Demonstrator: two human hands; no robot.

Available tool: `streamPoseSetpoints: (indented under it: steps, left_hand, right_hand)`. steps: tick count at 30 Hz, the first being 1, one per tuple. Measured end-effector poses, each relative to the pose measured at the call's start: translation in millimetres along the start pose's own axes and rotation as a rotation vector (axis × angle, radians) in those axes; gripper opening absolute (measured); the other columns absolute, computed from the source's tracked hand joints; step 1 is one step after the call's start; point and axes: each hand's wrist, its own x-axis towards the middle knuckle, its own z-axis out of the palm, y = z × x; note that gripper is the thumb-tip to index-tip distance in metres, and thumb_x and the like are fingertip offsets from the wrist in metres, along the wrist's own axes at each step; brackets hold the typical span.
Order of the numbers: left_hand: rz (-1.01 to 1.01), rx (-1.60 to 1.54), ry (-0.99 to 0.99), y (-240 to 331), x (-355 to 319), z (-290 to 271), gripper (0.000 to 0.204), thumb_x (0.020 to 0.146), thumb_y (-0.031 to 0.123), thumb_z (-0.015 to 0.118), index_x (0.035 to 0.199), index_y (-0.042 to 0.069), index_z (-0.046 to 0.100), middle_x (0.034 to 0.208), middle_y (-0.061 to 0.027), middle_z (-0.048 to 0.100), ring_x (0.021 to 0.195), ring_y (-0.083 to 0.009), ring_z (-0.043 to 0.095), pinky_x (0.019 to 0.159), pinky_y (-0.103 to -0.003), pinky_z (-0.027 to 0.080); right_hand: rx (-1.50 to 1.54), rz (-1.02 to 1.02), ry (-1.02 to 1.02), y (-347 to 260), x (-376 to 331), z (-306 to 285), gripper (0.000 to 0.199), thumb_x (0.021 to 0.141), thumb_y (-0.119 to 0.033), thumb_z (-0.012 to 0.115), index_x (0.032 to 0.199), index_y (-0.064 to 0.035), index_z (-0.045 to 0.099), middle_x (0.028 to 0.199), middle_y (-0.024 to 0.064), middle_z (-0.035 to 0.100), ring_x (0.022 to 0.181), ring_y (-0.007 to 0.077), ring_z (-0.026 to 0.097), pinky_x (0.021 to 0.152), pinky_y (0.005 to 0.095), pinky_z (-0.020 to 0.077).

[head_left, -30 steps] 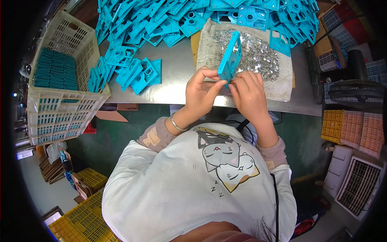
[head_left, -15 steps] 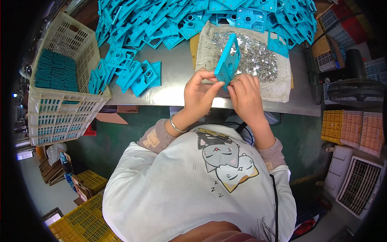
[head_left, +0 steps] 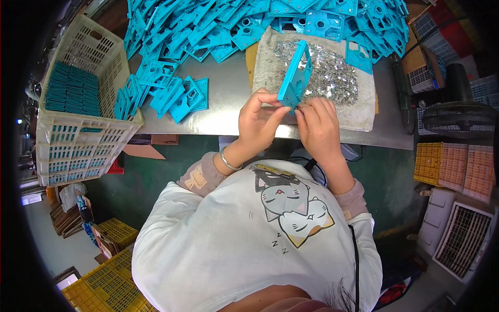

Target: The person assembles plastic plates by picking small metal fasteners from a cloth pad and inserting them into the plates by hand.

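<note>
Pierced turquoise plate (head_left: 292,93), upright in fingers (head_left: 265,97), has shifted slightly.

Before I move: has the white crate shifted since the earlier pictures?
No. The white crate shows no visible shift: it sits in the same place by the left end of the metal table.

A shiny metal table (head_left: 224,96) stands over a dark green floor (head_left: 122,195).

L hand (head_left: 258,119) holds teal frame (head_left: 290,78) upright, R hand (head_left: 319,127) at its lower end, nr metal bits (head_left: 337,80) on cloth (head_left: 358,117).
</note>
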Motion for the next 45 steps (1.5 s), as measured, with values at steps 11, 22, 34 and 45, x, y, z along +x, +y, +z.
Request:
streamPoseSetpoints:
  steps: [11,22,34,45]
  left_hand:
    - [0.173,0.094,-0.097,-1.1,1.4,-2.8,0.027,0.085,-0.012,0.065,0.107,-0.001,0.054,0.096,-0.0085,0.055,0.084,-0.0112,0.055,0.074,-0.023,0.047]
    - [0.121,-0.005,-0.042,-1.0,1.6,0.5,0.028,0.084,-0.011,0.066,0.107,-0.002,0.053,0.097,-0.0092,0.055,0.089,-0.0147,0.058,0.079,-0.026,0.054]
    - [0.148,-0.015,-0.047,-5.0,-0.8,-2.1,0.031,0.085,-0.012,0.066,0.110,0.000,0.051,0.097,-0.0091,0.054,0.091,-0.0137,0.057,0.078,-0.026,0.053]
    - [0.221,0.067,-0.089,-0.9,-0.7,-4.5,0.029,0.082,-0.012,0.068,0.105,-0.001,0.053,0.095,-0.0111,0.057,0.086,-0.0170,0.059,0.075,-0.027,0.053]
  right_hand:
    - [-0.121,-0.021,-0.103,2.3,-2.1,-1.5,0.014,0.078,-0.009,0.068,0.086,-0.0034,0.057,0.085,0.0096,0.052,0.081,0.0276,0.053,0.071,0.0391,0.0388]
    - [0.139,0.028,0.025,1.7,-1.7,-0.7,0.014,0.078,0.001,0.068,0.088,0.0005,0.059,0.087,0.0138,0.059,0.080,0.0320,0.057,0.072,0.0423,0.0441]
    - [0.056,-0.013,0.057,1.5,-4.6,1.7,0.016,0.077,0.001,0.070,0.088,0.0005,0.059,0.085,0.0122,0.058,0.077,0.0305,0.057,0.069,0.0419,0.0443]
    - [0.027,0.032,-0.019,-2.3,-2.1,-0.4,0.017,0.077,0.000,0.066,0.091,0.0003,0.057,0.086,0.0127,0.054,0.081,0.0316,0.054,0.072,0.0428,0.0417]
